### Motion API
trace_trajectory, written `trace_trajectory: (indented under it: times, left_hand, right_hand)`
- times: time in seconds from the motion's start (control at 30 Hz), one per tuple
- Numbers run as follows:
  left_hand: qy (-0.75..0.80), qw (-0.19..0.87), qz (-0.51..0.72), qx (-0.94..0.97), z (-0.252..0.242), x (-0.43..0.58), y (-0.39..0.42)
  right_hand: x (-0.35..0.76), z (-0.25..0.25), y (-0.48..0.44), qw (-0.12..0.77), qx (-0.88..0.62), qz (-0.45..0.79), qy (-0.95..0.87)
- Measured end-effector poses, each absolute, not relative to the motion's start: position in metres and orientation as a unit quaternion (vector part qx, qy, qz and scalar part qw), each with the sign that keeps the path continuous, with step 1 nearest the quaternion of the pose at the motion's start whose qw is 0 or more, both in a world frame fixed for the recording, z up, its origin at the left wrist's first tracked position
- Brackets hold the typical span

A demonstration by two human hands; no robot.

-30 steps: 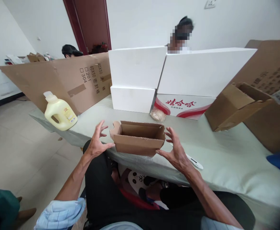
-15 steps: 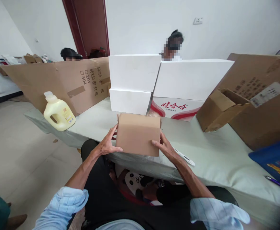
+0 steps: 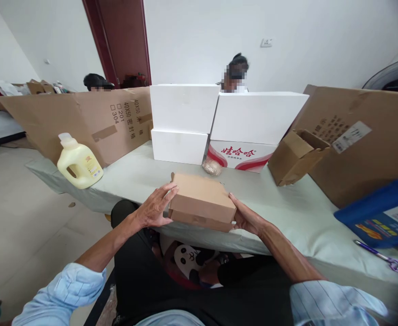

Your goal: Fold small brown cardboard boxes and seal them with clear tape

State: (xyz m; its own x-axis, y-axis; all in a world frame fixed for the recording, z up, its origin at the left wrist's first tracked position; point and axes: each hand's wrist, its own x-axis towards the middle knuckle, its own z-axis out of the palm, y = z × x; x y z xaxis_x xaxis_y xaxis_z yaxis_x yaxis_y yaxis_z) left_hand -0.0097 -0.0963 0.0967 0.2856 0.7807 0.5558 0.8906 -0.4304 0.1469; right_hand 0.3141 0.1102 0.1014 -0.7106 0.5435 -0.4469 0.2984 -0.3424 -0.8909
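Cardboard, plain brown: a small box (image 3: 201, 202) sits at the near edge of the table (image 3: 304, 217), held between our two hands. A second ago it stood open, mouth up, our fingers spread clear of it; half a second ago we had it tipped on edge; now it lies flat, closed face uppermost. We judge the turning-over done and the box ready for handling on this side.

Left hand (image 3: 154, 209) grasps the box's left end, fingers across the top corner. Right hand (image 3: 246, 217) cups the right end, palm against the side.

Table covered in pale green cloth. Cream detergent jug (image 3: 77, 161) at the far-left corner. White foam boxes (image 3: 185, 118) stacked along the far edge, an open carton (image 3: 296, 155) tipped to their right, a blue jug (image 3: 382, 213) at the right edge. Large cardboard sheets lean behind; two other people sit beyond them, near a dark red door (image 3: 124, 40).
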Motion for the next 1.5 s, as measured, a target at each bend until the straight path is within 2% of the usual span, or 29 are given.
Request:
trace_trajectory:
  times: [0.13, 0.2, 0.27, 0.33, 0.4, 0.5, 0.7, 0.8, 0.9, 0.97, 1.1, 1.3, 1.5]
  left_hand:
    - [-0.558, -0.005, -0.362, -0.746, 0.109, -0.01, -0.096]
    - [-0.566, -0.047, -0.398, -0.72, 0.113, -0.012, -0.097]
    - [-0.567, -0.073, -0.426, -0.701, 0.113, -0.015, -0.097]
    - [-0.566, -0.089, -0.448, -0.686, 0.112, -0.016, -0.096]
    - [-0.562, -0.102, -0.477, -0.667, 0.109, -0.015, -0.095]
    - [-0.549, -0.117, -0.539, -0.628, 0.104, -0.011, -0.092]
    - [-0.543, -0.119, -0.569, -0.606, 0.101, -0.006, -0.093]
    - [-0.548, -0.115, -0.568, -0.603, 0.1, -0.005, -0.095]
    - [-0.554, -0.107, -0.566, -0.6, 0.099, -0.003, -0.098]
    - [-0.559, -0.101, -0.565, -0.599, 0.098, 0.0, -0.1]
    - [-0.554, -0.094, -0.555, -0.613, 0.099, 0.004, -0.106]
    - [-0.543, -0.073, -0.538, -0.64, 0.099, 0.004, -0.115]
    - [-0.563, -0.072, -0.508, -0.648, 0.098, 0.004, -0.119]
  right_hand:
    - [0.33, 0.095, 0.118, 0.094, -0.365, 0.632, -0.677]
    - [0.34, 0.085, 0.128, 0.132, -0.406, 0.473, -0.771]
    - [0.351, 0.072, 0.139, 0.172, -0.447, 0.251, -0.841]
    - [0.362, 0.059, 0.15, 0.151, -0.485, 0.079, -0.858]
    - [0.371, 0.048, 0.157, 0.091, -0.515, 0.019, -0.852]
    - [0.376, 0.038, 0.161, 0.067, -0.535, 0.022, -0.842]
    - [0.377, 0.049, 0.164, 0.148, -0.564, 0.037, -0.812]
    - [0.374, 0.074, 0.153, 0.256, -0.53, 0.06, -0.806]
    - [0.36, 0.111, 0.124, 0.368, -0.386, 0.124, -0.837]
    - [0.346, 0.136, 0.098, 0.347, -0.295, 0.142, -0.879]
    - [0.32, 0.168, 0.063, 0.264, -0.184, 0.09, -0.942]
    - [0.31, 0.178, 0.061, 0.228, -0.15, 0.019, -0.962]
    - [0.308, 0.183, 0.062, 0.231, -0.126, -0.013, -0.965]
